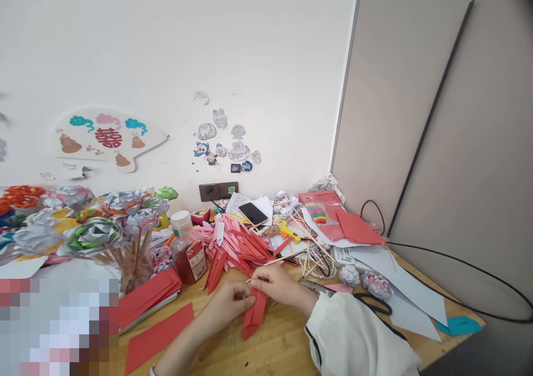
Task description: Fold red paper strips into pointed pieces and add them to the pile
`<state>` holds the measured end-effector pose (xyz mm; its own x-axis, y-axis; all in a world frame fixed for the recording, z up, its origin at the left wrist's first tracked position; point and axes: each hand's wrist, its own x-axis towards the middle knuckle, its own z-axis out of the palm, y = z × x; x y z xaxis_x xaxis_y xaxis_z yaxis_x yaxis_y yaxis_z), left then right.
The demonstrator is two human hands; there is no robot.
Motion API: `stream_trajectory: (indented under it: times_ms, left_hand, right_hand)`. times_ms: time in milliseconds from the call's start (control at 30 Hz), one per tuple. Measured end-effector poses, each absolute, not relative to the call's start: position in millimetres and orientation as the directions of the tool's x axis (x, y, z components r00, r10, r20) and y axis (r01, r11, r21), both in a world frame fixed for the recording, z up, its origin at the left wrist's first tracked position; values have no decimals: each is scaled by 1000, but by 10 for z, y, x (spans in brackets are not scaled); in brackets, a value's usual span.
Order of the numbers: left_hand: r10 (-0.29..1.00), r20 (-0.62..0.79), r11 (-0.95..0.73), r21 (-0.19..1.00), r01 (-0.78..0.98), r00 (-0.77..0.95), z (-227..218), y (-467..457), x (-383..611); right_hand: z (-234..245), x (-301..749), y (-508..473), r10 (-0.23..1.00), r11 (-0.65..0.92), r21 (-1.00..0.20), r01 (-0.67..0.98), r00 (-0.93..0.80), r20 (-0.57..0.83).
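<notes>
My left hand [227,304] is closed, its thumb and fingers pinching the upper left edge of a folded red paper strip [255,316]. The strip hangs toward me, its lower end folded to a slanted point. My right hand [277,284] is also closed, its fingertips meeting the left ones at the top of that strip. A thin wooden stick [280,259] runs through the right fingers and its tip shows between both hands. How the paper sits around the stick is hidden by my fingers. Just beyond lies a heap of folded red strips [250,248] and pink strips [210,234].
Scissors [375,304] lie beside my right sleeve. A bottle [187,254], red paper sheets [160,334] and a bunch of paper flowers [94,234] are on the left. Behind are a phone [253,214] and a yellow glue gun [287,230]. A black cable [458,259] crosses the right.
</notes>
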<state>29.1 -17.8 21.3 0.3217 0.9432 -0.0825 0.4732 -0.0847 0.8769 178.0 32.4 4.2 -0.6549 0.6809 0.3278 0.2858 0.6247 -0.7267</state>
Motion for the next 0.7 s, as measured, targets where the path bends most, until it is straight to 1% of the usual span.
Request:
stream_trajectory:
  times_ms: [67, 133, 233, 300, 367, 467, 533, 600, 700]
  left_hand:
    - [939, -137, -27, 885, 465, 314, 193, -180, 289]
    - [938, -154, 0, 896, 444, 310, 162, -175, 283]
    - [952, -133, 25, 931, 363, 276, 122, -151, 278]
    - [968, -109, 49, 965, 257, 224, 119, -120, 272]
    - [985, -102, 84, 988, 132, 138, 138, -81, 254]
    - [993, -115, 115, 992, -51, 15, 178, -34, 210]
    - [993, -114, 113, 984, -139, 2, 198, -24, 187]
    - [993, -118, 121, 979, -166, 29, 212, -28, 173]
    - [993, -119, 121, 983, -138, 19, 224, -29, 147]
  right_hand:
    - [54, 1769, 313, 684, 635, -712, 299, -646, 339]
    - [53, 1767, 316, 687, 631, -718, 294, -641, 342]
    - [24, 1776, 337, 719, 575, -784, 235, -603, 346]
    - [-4, 1787, 358, 768, 493, -852, 175, -548, 332]
    - [-33, 1793, 378, 801, 401, -907, 128, -530, 279]
    - [-69, 1772, 402, 775, 275, -960, 59, -604, 185]
    - [-80, 1743, 415, 757, 203, -979, -18, -631, 169]
    - [-78, 1722, 428, 769, 160, -983, -95, -612, 184]
    - [-57, 1731, 446, 794, 153, -978, -141, -572, 206]
